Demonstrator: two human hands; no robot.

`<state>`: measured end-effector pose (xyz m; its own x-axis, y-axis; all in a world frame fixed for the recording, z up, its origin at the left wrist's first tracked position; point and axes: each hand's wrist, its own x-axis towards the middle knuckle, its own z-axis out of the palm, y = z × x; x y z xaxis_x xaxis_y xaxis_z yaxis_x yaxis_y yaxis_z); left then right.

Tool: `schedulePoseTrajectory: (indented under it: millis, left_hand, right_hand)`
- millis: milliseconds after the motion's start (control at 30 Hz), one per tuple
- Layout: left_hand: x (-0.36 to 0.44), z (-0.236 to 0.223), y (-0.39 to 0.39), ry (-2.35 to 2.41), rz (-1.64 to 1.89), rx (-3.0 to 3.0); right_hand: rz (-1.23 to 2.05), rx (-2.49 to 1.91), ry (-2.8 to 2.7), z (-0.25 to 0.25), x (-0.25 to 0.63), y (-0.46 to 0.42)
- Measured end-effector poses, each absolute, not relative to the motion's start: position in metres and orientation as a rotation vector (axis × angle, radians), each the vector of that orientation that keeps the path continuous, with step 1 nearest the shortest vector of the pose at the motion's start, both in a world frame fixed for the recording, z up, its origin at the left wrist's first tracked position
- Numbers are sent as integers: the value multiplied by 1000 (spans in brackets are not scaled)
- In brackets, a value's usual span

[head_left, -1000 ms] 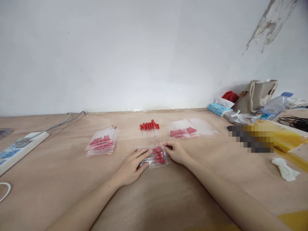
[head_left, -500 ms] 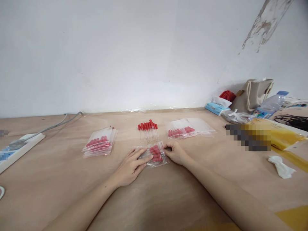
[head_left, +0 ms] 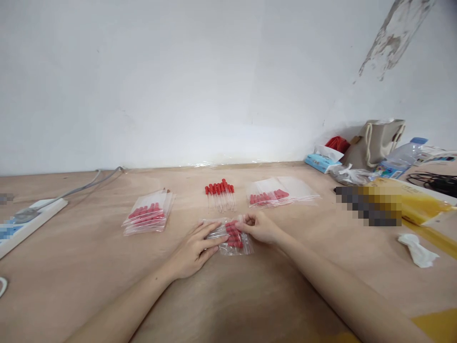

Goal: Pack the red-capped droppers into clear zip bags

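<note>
A clear zip bag [head_left: 247,247] holding several red-topped pieces lies on the table between my hands. My left hand [head_left: 193,250] rests flat over the bag's left part with its fingers spread. At the upper right edge of the bag, my right hand [head_left: 262,228] has thumb and forefinger pinched on the plastic. Just beyond it lie loose droppers [head_left: 219,188] with red rubber bulbs and clear thin tubes, side by side. Filled zip bags [head_left: 146,214] are stacked to the left. More bags [head_left: 273,190] with red bulbs overlap to the right.
A white power strip [head_left: 46,214] with a grey cable is at far left. On the right are a tissue pack [head_left: 317,163], a canvas bag [head_left: 380,143], a plastic bottle [head_left: 402,157], a yellow package [head_left: 414,197] and a crumpled tissue [head_left: 418,250]. A wall closes off the back.
My right hand has shifted slightly left, with its fingertips now over the bag's upper right edge. The bag has turned and slid slightly towards me. My left hand stays nearly in place.
</note>
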<state>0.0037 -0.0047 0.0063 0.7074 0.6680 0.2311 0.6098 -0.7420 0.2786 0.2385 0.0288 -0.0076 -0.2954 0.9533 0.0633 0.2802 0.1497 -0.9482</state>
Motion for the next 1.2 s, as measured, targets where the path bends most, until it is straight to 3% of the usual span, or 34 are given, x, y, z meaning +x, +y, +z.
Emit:
schedulePoseTrajectory:
  millis: [200,333,633,700,867,933,1200]
  left_hand:
    - [0,6,-7,1206,705,2601]
    - [1,5,-6,1266,701,2524]
    - [4,4,-6,1288,595,2507]
    - [4,5,-6,1288,586,2509]
    - [4,6,-7,1304,560,2507]
    - [4,5,-7,1287,569,2517]
    - [3,1,-4,1281,578,2550]
  right_hand:
    - [1401,-1024,-1512,22,260,39]
    - [1254,-988,-1135,41,285,53]
    - [1193,-1197,-892,5,273,66]
    - [1050,-1418,-1070,6,278,65]
    - [13,-1968,-1421,17,325,71]
    - [-220,-2073,-1425,12,350,76]
    - [-13,-2344,-1482,-18,399,91]
